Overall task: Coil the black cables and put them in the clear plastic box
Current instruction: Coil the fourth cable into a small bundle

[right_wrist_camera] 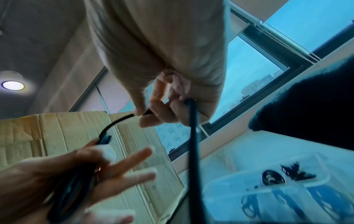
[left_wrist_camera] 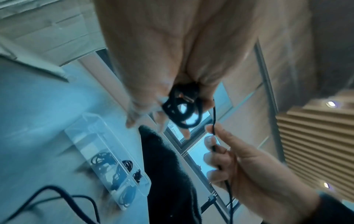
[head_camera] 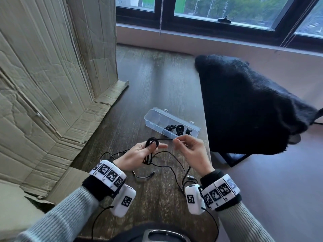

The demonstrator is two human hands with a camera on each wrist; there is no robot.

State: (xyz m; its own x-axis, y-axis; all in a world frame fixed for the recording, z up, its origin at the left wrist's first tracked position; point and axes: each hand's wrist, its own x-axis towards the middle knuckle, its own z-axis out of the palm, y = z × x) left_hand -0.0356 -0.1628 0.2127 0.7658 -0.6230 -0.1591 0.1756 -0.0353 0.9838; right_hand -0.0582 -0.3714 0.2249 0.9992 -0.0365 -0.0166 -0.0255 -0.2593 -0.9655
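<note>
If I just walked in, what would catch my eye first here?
Two hands at the table's near end winding a black cable: the left hand holds the coil, the right hand pinches the strand. Just beyond lies an open clear plastic box with coiled cables inside.

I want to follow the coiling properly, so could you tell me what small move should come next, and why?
Probably the right hand should lay another loop onto the coil pinched in the left hand, since much of the cable is loose on the table.
</note>
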